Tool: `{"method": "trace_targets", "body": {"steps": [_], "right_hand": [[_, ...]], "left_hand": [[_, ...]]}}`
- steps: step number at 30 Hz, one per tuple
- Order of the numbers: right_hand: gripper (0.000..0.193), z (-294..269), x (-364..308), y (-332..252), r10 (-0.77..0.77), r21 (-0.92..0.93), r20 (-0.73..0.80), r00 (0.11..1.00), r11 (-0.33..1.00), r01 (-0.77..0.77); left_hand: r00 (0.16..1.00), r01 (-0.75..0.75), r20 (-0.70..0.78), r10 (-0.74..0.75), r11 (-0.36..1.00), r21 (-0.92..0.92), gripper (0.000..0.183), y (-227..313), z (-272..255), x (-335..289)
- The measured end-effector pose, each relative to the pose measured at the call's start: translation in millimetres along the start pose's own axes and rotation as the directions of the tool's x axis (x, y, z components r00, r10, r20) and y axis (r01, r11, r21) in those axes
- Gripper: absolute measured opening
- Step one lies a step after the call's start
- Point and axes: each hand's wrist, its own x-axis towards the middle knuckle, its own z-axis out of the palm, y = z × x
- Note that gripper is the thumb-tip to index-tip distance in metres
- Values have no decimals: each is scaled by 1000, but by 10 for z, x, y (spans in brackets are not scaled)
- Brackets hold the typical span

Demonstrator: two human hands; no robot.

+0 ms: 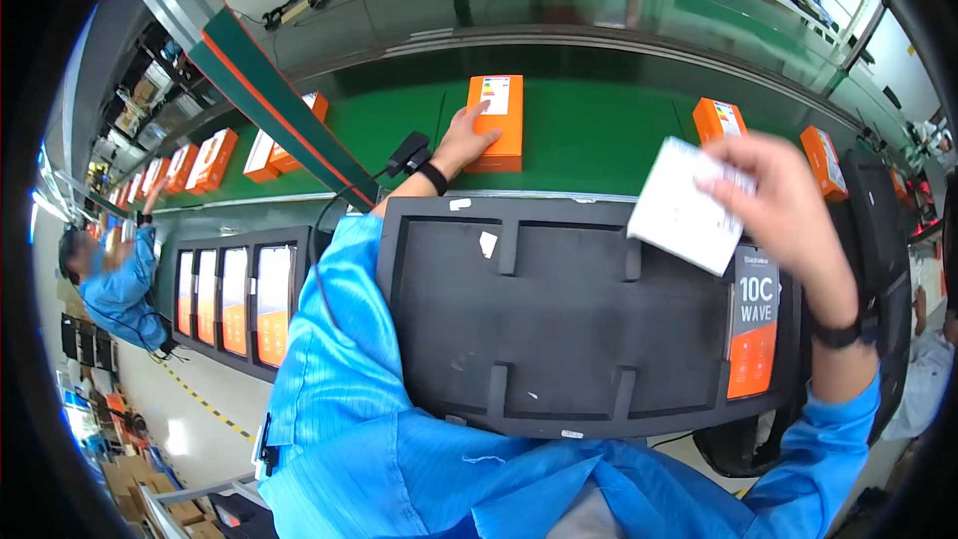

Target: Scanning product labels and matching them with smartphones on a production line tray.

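On the green conveyor belt, my left hand (467,145) grips an upright orange box (504,145) by its left side, fingers over the white label on its face. In my right hand (778,190) is a flat white square (687,205) with faint print, pinched between thumb and fingers; whether it is one sheet or a stack I cannot tell. It hangs over the right part of a black compartmented tray (569,314) in front of me. A grey and orange phone-shaped piece (753,324) lies in that tray's right compartment, partly under my right hand.
More orange boxes (718,120) stand along the belt (599,125) on both sides. At left, another black tray (244,354) holds several phone-shaped pieces, near a co-worker in blue (125,289). A green slanted post (284,115) rises beside my left arm, with a black cable (317,230) nearby.
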Motion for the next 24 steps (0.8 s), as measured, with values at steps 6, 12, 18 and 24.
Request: {"method": "trace_targets", "body": {"steps": [6, 12, 18, 24], "right_hand": [[22, 622, 1728, 342, 85, 58, 101, 991, 994, -91], [38, 1747, 2783, 1307, 133, 115, 372, 919, 975, -188], [61, 1346, 2501, 1124, 219, -172, 228, 949, 968, -182], [33, -18, 1194, 272, 17, -683, 315, 949, 699, 214]], "left_hand": [[909, 232, 77, -410, 344, -910, 39, -288, -52, -683], [931, 263, 144, -336, 342, -902, 27, -299, -43, -746], [948, 266, 198, -251, 275, -924, 28, -354, -43, -691], [941, 307, 245, -235, 280, -909, 36, -802, 0, -776]]}}
